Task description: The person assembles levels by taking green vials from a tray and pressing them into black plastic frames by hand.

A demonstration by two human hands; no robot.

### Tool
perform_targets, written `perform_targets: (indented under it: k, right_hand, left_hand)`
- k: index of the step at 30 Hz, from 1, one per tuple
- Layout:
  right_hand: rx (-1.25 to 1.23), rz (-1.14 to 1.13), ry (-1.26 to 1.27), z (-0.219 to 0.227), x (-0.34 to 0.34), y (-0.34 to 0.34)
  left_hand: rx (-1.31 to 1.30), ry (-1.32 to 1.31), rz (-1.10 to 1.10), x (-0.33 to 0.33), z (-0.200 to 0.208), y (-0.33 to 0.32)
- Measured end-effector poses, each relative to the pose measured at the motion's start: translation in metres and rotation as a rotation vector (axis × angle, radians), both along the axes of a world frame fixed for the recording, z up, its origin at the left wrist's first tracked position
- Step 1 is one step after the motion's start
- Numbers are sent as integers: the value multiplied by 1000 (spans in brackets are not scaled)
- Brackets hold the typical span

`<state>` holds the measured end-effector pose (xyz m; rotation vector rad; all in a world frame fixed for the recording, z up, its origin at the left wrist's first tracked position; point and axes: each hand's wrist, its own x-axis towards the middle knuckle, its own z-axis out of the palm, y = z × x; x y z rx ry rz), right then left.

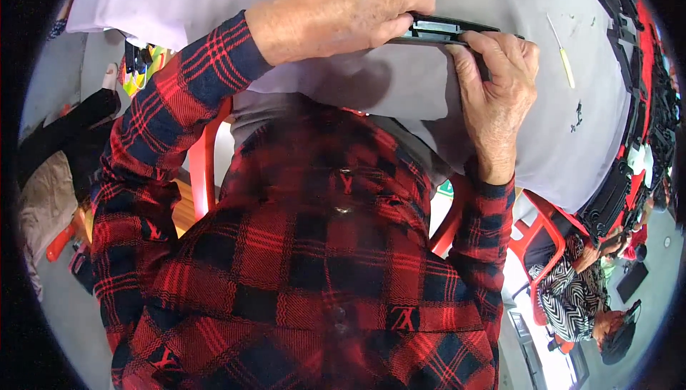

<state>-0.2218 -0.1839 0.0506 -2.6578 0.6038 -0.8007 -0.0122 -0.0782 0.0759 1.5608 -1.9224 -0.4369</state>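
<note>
A long, narrow black plastic part (468, 27) with pale, shiny strips in its opening lies across the top middle of the view, held over a grey table cover (421, 79). My left hand (350, 15) is closed on its left end, with the thumb along the near edge and the fingers curled over the top. At the other end, my right hand (504, 79) pinches the part between thumb and forefinger. Both hands hide its ends. To the right of my right hand lies a thin screwdriver (567, 67) with a yellowish handle.
Small black bits (577, 115) lie nearer me on the cover. Many black plastic parts (607, 204) are heaped along the right edge. Beyond the red chair (532, 236), a person in a zigzag-patterned top (568, 293) sits at right. Another person's dark sleeve (78, 122) shows at left.
</note>
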Motion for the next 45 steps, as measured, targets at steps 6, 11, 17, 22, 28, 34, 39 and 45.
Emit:
perform_targets:
  k: [6,11,17,22,28,34,39,45]
  right_hand:
    - [-31,18,-5,-1,0,-2]
    - [-29,-14,11,-1,1,0]
    - [118,-67,-119,-5,2,4]
    - [60,-46,-105,-9,-1,1]
    - [8,-21,-82,-6,0,0]
    - [5,-51,-63,-8,-1,0]
    - [-31,-26,-48,-5,-1,-1]
    - [-37,-32,-55,-7,-1,2]
  left_hand:
    - [-65,-41,17,-3,-8,1]
    - [-104,-72,45,-7,-8,3]
    - [-324,-197,15,-4,-17,-2]
    - [-162,-42,42,-10,-11,-2]
    - [-576,-354,-1,-6,-20,-7]
    - [-189,-94,5,-10,-9,-3]
    - [-235,-110,26,-12,-7,-2]
    - [-225,-81,35,-11,-11,-2]
